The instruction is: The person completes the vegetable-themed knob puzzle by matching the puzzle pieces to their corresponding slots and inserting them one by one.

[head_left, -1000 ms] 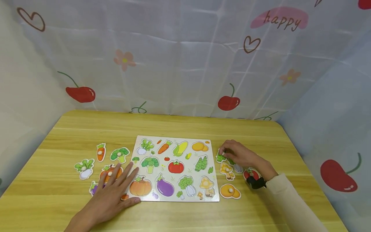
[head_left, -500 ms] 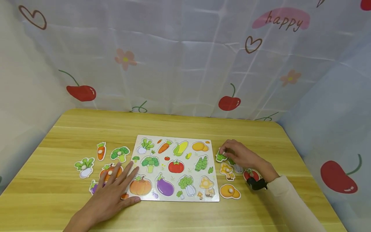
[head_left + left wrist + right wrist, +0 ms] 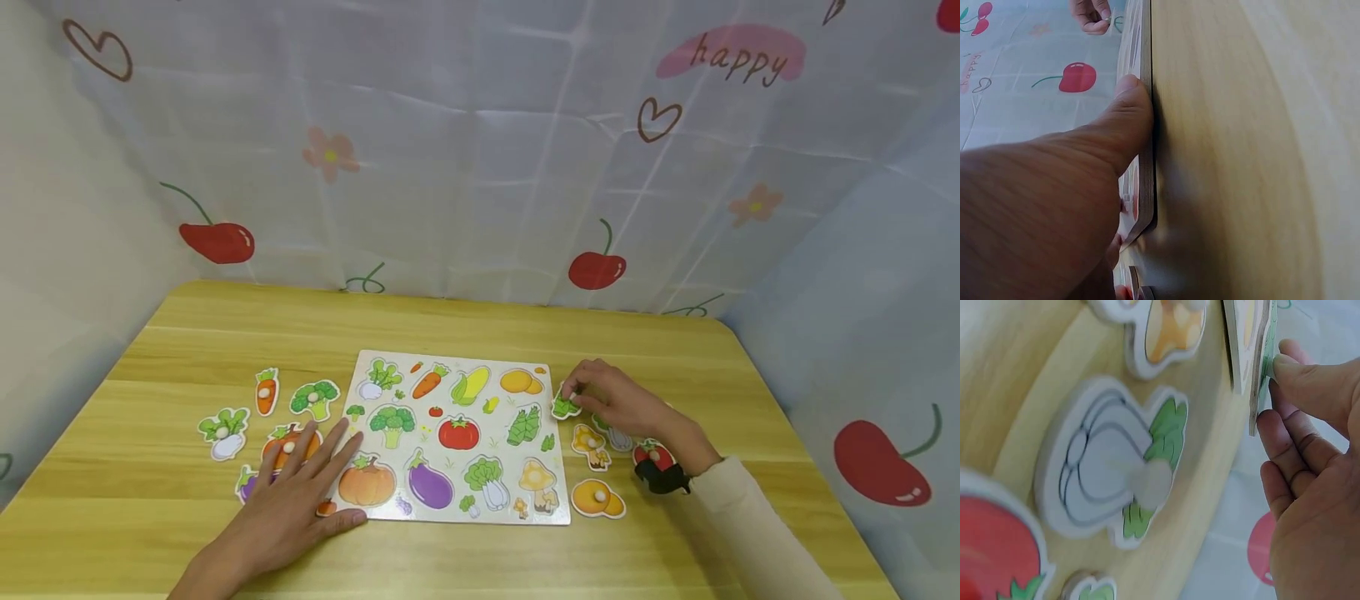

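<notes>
My right hand pinches the knob of a green leafy puzzle piece beside the right edge of the puzzle board. In the right wrist view that piece is held up off the table, thumb and fingertips at its knob. My left hand lies spread over the board's lower left corner, and its thumb rests along the board's near edge in the left wrist view. Under its fingers are a pumpkin piece and an eggplant piece, both partly hidden. The board shows printed vegetables in shallow outlines.
Left of the board lie a carrot piece, a broccoli piece and a turnip piece. On the right lie a mushroom piece, a cabbage piece, a tomato piece and an orange piece. Curtained walls border the table.
The green leafy piece has come up off the table and shifted slightly left toward the board with my right hand. My left hand stays in place; the head view has shifted slightly.
</notes>
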`<state>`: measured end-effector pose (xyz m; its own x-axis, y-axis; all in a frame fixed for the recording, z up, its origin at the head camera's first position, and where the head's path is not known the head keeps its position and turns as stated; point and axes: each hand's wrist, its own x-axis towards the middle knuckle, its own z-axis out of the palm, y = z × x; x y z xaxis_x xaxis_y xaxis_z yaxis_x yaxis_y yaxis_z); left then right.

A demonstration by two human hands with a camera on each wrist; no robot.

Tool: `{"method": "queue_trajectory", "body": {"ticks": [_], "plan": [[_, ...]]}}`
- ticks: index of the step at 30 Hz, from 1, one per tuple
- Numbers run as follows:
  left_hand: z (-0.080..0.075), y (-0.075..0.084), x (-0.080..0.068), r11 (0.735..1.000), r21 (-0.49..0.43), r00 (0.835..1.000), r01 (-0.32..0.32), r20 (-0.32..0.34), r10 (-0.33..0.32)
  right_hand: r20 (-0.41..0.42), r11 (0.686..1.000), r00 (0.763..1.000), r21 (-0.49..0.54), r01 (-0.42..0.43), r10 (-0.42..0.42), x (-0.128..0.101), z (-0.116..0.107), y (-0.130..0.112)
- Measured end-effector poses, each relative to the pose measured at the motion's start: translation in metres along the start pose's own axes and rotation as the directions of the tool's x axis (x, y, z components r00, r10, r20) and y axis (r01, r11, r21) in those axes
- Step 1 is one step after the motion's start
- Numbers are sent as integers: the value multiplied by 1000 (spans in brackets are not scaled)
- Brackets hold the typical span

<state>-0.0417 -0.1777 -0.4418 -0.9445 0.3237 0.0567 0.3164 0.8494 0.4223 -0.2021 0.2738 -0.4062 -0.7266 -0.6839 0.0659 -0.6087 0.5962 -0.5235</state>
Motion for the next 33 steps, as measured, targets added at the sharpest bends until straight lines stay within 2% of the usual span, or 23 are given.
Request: {"method": "queue_trajectory", "body": {"ticks": [8,23,33], "plan": [[1,0,-1,1000,6,1000,4,-4,-3,5,999,999,-17,44,-44,5,5,-9],[0,1,0,1000,0,1000,9,7,-9,53,998,998,-29,47,-45,9,14,-20],[1,1,0,1000,4,1000,18,9,-18,60,998,996,-34,62,-60,10,20,-18]]}}
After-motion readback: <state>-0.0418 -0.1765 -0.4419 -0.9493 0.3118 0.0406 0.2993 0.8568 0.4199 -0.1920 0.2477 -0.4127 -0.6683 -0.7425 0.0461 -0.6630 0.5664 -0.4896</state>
